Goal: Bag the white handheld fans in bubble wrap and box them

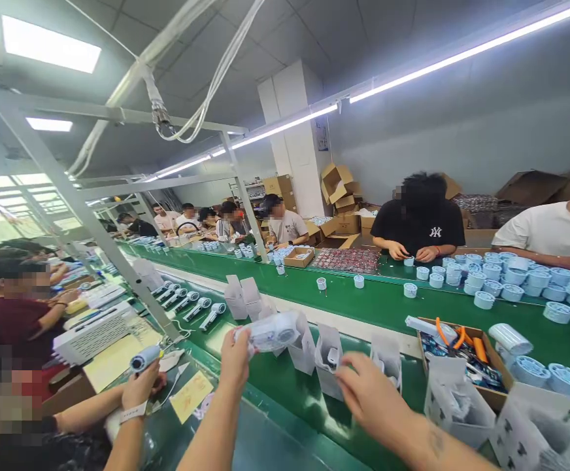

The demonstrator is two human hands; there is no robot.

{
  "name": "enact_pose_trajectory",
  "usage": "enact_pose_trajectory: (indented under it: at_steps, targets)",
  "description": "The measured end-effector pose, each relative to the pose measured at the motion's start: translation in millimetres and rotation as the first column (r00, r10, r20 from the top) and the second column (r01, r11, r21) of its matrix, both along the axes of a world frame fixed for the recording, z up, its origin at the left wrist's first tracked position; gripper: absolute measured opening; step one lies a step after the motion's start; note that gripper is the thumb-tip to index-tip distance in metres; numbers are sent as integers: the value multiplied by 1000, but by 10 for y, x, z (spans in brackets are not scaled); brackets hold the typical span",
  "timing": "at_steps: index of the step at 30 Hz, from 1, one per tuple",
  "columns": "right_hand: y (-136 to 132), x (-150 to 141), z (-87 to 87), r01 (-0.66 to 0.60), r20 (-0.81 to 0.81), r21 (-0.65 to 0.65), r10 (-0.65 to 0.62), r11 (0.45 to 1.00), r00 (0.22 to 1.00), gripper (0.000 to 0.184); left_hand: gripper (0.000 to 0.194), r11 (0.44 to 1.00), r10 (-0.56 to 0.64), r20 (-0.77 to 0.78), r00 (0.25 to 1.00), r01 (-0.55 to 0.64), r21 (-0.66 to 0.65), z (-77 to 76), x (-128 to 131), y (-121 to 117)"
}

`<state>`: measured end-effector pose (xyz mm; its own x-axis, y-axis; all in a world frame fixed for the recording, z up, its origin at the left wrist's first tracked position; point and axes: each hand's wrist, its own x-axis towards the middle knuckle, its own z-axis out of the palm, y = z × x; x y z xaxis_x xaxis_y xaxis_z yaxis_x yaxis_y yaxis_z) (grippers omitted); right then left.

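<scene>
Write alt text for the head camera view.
The left hand holds a bagged hair dryer above a green conveyor belt, while the right hand reaches to an open white box. Beyond, people work beside many small pale-blue round parts.

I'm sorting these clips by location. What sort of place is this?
Probably a small-appliance factory floor: co-workers line a long green conveyor belt, with rows of pale blue round parts and hair-dryer-like devices.

Hair dryers (212,316) left of open boxes (331,360), toolbox (466,353) right, cardboard cartons (341,196) behind
</scene>
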<state>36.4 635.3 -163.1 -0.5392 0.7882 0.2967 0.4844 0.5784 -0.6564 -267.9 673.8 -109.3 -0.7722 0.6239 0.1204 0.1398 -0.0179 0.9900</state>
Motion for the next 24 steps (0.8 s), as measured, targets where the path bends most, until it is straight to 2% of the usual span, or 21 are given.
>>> enact_pose_trajectory:
  at_steps: [2,4,6,8,10,13,14,15,16,17,19,20,21,24]
  targets:
    - [486,-417,231,10,307,223,-80,975,948,27,20,996,-67,36,997,69,-50,-81,-123,357]
    - [883,-812,334,-50,513,266,-98,963,853,23,17,988,-111,57,992,116,-104,-230,-152,608]
    - [1137,-1129,298,-84,601,233,-76,969,795,28,18,979,-124,39,991,129,-159,-369,-160,760]
    - [1255,-1340,184,-89,640,203,-63,975,766,38,21,969,-131,-10,991,126,-213,-447,-190,835]
    - [1288,-1451,69,-87,667,188,-62,978,742,42,24,956,-155,-78,985,129,-262,-454,-233,854]
    - [1297,-1494,-20,-108,680,183,-46,977,732,32,26,942,-194,-185,963,130,-310,-398,-217,817]
    - [1303,-1489,-30,-123,682,181,-34,976,731,31,27,936,-224,-265,938,131,-325,-383,-167,798]
    - [1312,-1477,-33,-136,684,177,-22,975,729,31,29,923,-279,-377,883,139,-358,-376,-91,779]
    - [1322,-1459,-33,-147,686,170,-11,974,727,32,31,894,-365,-500,786,146,-424,-378,5,764]
    - [1331,-1436,-31,-155,690,162,1,974,724,33,33,847,-470,-598,649,139,-514,-387,115,756]
    - [1337,-1370,-22,-166,698,142,20,976,715,35,35,727,-655,-651,384,87,-681,-416,337,756]
    - [1334,-1330,-15,-169,702,131,29,977,712,37,36,681,-707,-631,319,66,-729,-433,432,761]
    - [1326,-1287,-6,-171,704,122,36,978,709,38,38,658,-731,-618,289,57,-751,-449,506,763]
    - [1294,-1175,27,-170,713,101,48,980,700,39,43,687,-724,-662,196,108,-719,-531,594,736]
